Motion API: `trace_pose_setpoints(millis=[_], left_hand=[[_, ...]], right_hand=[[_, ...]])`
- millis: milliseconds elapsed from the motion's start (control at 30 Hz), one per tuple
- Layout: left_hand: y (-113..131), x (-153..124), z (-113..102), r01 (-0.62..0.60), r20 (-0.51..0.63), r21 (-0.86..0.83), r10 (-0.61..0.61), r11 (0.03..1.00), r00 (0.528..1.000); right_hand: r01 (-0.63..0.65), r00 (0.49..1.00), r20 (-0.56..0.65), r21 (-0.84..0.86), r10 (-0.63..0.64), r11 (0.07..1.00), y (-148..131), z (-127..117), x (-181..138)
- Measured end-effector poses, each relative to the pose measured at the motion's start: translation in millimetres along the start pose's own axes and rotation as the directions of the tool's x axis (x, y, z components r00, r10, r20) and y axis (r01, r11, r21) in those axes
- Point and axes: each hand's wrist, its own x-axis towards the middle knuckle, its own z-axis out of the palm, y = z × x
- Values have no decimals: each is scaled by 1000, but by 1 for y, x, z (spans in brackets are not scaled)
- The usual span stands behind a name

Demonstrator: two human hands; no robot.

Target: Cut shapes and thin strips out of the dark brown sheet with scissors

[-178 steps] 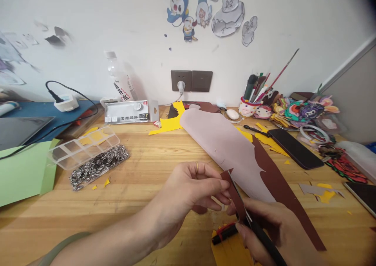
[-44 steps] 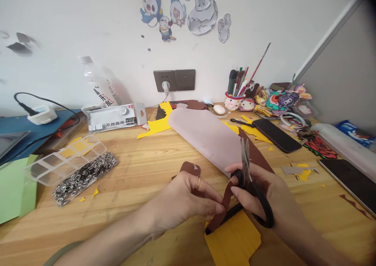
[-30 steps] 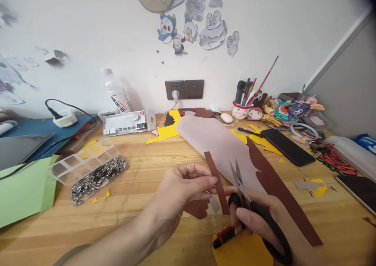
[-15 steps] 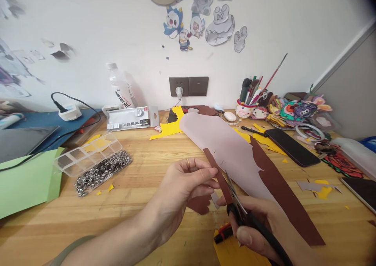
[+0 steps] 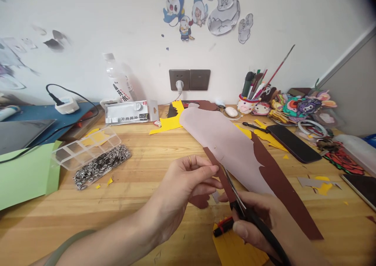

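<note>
The left hand (image 5: 192, 186) pinches a brown strip (image 5: 210, 156) between its fingers, above the near middle of the table (image 5: 147, 156). The right hand (image 5: 264, 213), its fingers wrapped around the handles, grips black-handled scissors (image 5: 254, 219), whose blades lie along the strip's right edge. Beyond the 2 hands, a large sheet (image 5: 223, 142), pale mauve and brown, slants from far middle to near right. Nearest the right hand, a black pen (image 5: 222, 229) rests on yellow material (image 5: 235, 250). Metal rings (image 5: 101, 166) fill a clear tray on the left.

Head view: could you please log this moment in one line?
left hand: pinching brown strip; right hand: holding black-handled scissors at strip's edge; beyond: pinkish sheet
</note>
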Motion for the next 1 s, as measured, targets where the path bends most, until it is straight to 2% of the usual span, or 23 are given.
trace_pose_setpoints(millis=[233, 567, 1000], left_hand=[[-1, -1, 0, -3, -22, 27, 4, 1000, 1000], [-1, -2, 1, 2, -30, 20, -1, 1000, 1000], [0, -4, 2, 3, 19, 2, -3, 1000, 1000]], right_hand=[[7, 1000, -5, 40, -7, 999, 2, -2, 1], [-12, 1000, -18, -8, 12, 1000, 1, -1, 0], [-66, 997, 23, -74, 68, 995, 0, -1, -1]])
